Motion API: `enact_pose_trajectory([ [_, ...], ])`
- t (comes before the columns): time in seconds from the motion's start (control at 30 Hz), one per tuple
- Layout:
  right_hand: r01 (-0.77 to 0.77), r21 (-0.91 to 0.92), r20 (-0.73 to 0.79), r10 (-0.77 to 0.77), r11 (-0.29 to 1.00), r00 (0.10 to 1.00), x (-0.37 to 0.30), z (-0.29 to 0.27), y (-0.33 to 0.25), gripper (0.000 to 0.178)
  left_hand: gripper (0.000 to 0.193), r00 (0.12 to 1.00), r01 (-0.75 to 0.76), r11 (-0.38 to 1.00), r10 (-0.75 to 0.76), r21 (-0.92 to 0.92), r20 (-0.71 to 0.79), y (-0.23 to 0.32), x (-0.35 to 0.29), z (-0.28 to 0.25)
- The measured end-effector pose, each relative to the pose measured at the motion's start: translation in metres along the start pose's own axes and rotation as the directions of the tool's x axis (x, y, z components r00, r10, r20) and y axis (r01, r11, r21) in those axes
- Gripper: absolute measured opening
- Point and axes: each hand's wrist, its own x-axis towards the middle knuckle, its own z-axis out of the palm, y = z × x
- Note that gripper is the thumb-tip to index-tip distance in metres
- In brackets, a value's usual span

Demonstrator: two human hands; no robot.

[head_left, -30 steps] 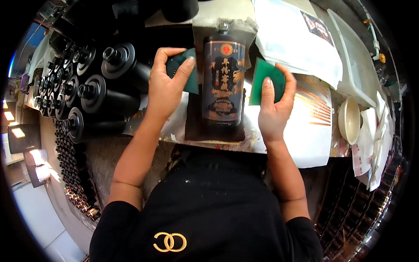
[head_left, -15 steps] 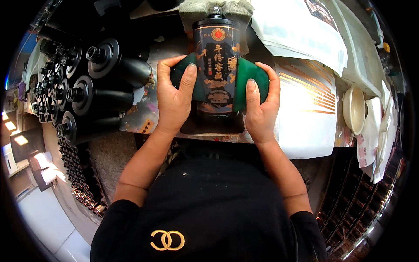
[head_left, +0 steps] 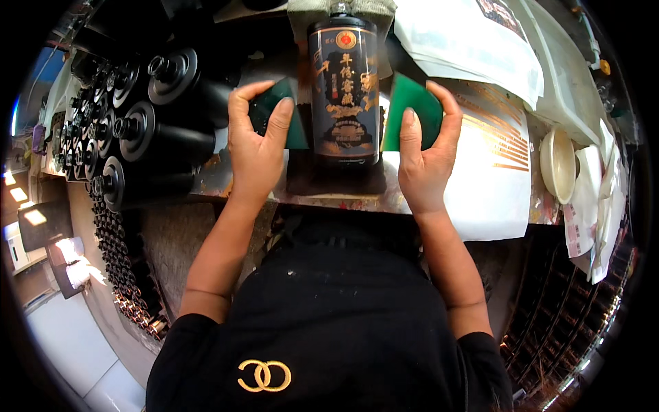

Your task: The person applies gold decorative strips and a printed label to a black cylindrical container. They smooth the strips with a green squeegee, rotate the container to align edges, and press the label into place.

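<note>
A black bottle (head_left: pixel 345 96) with gold and red decoration lies in front of me, its neck pointing away and resting on a pale cloth (head_left: pixel 307 14). My left hand (head_left: pixel 257 147) grips a dark green flat scraper (head_left: pixel 297 127) between thumb and fingers, just left of the bottle. On the other side my right hand (head_left: pixel 429 154) is closed on a brighter green flat scraper (head_left: pixel 416 113). Both scrapers are apart from the bottle, with a narrow gap on each side. Under the bottle's near end is a dark pad (head_left: pixel 336 181).
Several plain black bottles (head_left: pixel 161 134) are stacked on their sides at the left, necks toward me. White sheets (head_left: pixel 467 48) and a sheet of gold strips (head_left: pixel 480 199) lie at the right. Beyond them are a cream bowl (head_left: pixel 557 167) and a translucent bin (head_left: pixel 559 75).
Both hands have drawn outward, taking the scrapers off the bottle's sides. Earlier the scrapers pressed against its decorated face.
</note>
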Motion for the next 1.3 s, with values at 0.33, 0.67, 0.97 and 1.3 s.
enact_pose_trajectory([
  [0.33, 0.06, 0.042, 0.072, -0.063, 0.997, 0.995, -0.006, 0.014, -0.002, 0.043, 0.033, 0.964, -0.262, 0.96, 0.264, 0.102, -0.011, 0.004, -0.009, 0.031],
  [0.67, -0.246, 0.273, 0.101, 0.227, 0.93, 0.969, -0.018, 0.006, 0.021, 0.04, 0.028, 1.0, -0.014, 0.999, 0.014, -0.039, 0.003, -0.03, -0.014, 0.026],
  [0.97, -0.336, 0.292, 0.148, 0.305, 0.896, 0.941, -0.021, 0.003, 0.033, 0.039, 0.032, 0.983, 0.181, 0.981, -0.178, -0.067, 0.053, -0.034, -0.011, 0.018],
  [1.3, -0.286, 0.031, 0.278, 0.266, 0.958, 0.923, -0.019, -0.006, 0.034, 0.041, 0.022, 0.981, 0.113, 0.976, -0.139, 0.184, 0.138, -0.03, 0.005, 0.006],
])
